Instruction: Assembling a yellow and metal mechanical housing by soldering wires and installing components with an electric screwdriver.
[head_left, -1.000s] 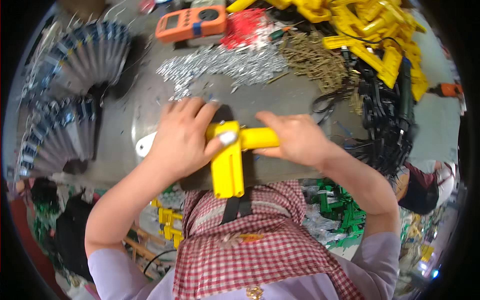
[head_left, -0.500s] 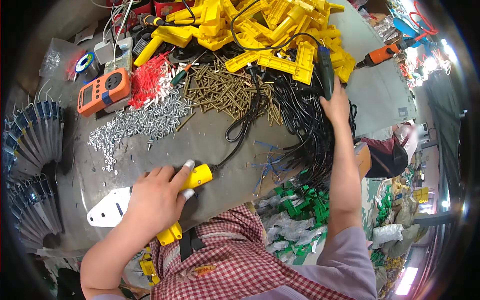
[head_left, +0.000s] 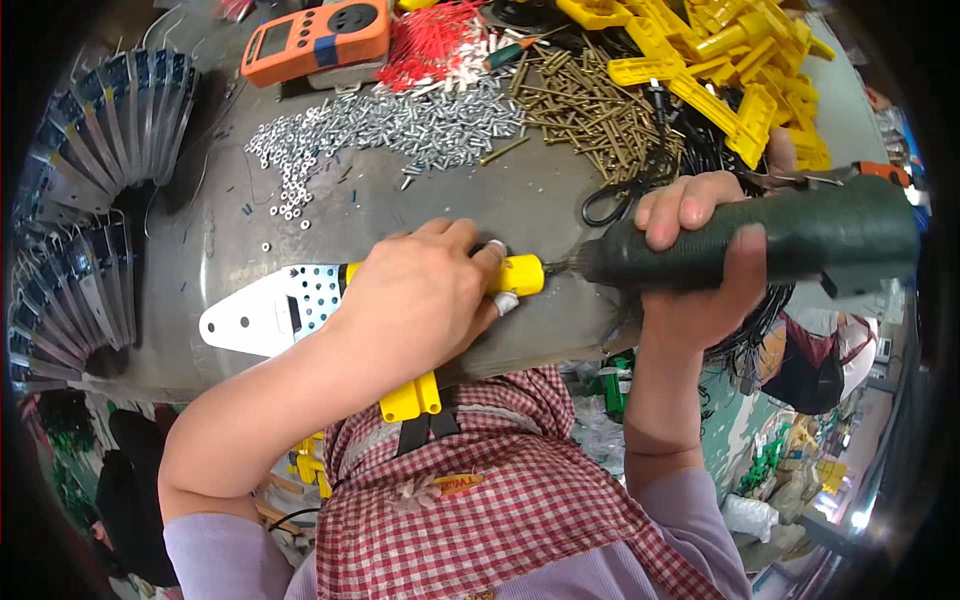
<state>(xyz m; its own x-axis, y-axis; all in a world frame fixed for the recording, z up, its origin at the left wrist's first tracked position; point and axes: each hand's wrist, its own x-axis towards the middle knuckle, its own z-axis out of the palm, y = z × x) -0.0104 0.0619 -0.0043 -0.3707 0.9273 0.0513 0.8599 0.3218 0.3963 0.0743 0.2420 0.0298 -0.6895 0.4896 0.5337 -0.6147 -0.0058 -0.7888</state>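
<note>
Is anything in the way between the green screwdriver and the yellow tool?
Nothing visible. The green power screwdriver in the right hand already has its tip at the yellow tool, which the left hand holds down.

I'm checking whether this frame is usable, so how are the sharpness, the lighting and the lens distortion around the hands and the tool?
Head view: the left hand on the yellow tool body and the right hand gripping the dark green electric screwdriver look sharp; lighting is even and soft, with faint sheen on the grey table; fisheye bends the edges, with a black rim at the corners.
</note>
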